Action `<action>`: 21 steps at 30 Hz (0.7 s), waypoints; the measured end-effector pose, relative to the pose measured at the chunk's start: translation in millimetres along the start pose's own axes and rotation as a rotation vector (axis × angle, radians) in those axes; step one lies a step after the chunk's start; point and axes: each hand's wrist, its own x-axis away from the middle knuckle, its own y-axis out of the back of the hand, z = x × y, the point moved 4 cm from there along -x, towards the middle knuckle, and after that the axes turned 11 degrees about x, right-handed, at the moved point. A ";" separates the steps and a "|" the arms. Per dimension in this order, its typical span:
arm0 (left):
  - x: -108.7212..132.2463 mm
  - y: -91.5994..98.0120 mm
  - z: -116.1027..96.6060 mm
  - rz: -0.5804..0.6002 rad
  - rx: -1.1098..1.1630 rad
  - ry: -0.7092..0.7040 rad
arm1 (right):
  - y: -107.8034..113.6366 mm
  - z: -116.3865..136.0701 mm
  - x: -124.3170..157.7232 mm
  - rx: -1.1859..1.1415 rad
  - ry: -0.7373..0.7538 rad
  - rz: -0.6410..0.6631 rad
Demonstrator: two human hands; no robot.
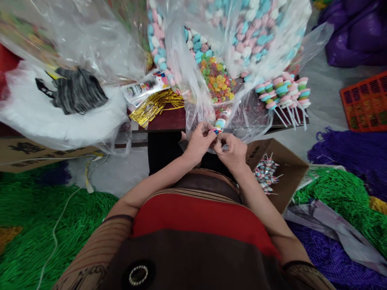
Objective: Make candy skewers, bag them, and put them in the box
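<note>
Just off the table's front edge, my two hands work close together at a wrapped marshmallow skewer point(222, 119). Pastel candy pieces show through its clear wrapper, which has a printed blue and red lower end. My left hand point(199, 139) pinches this printed end between thumb and fingers. Beside it, my right hand point(232, 149) has its fingers closed near the bottom of the wrapper; what lies between its fingertips is hidden. Beyond the hands, gummy rings point(216, 78) lie in an open plastic bag point(178, 52), with pink, blue and white marshmallows point(250, 40) behind.
Unwrapped marshmallow skewers point(286, 92) lie at the table's right edge. Gold twist ties point(148, 108) and flat printed wrappers point(148, 86) are at the left, near a grey striped cloth point(78, 90). A cardboard box point(290, 167) on my right holds many wrapped skewers point(266, 173).
</note>
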 end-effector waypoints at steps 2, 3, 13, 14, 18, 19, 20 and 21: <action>0.7 1.6 2.4 0.002 0.026 -0.008 | 0.3 0.9 2.1 0.005 0.019 0.006; 0.8 2.2 4.4 0.015 0.034 -0.004 | 0.9 1.1 2.4 -0.007 0.015 0.010; -5.3 9.3 2.7 0.078 -0.083 -0.100 | 4.1 9.2 11.2 -0.801 -0.648 0.354; -4.7 8.8 1.2 0.076 -0.092 -0.094 | 1.7 15.1 15.5 -0.910 -0.696 0.430; 0.1 5.8 -1.8 0.067 -0.063 -0.106 | -8.2 34.1 26.1 -1.212 -0.811 0.582; 1.3 5.2 -1.0 0.069 -0.054 -0.092 | -9.8 35.9 26.6 -1.254 -0.832 0.569; 2.2 4.6 0.4 0.078 -0.051 -0.062 | -10.7 36.6 26.6 -1.282 -0.849 0.542; 2.8 4.2 1.5 0.091 -0.060 -0.035 | -11.0 36.5 26.4 -1.294 -0.859 0.508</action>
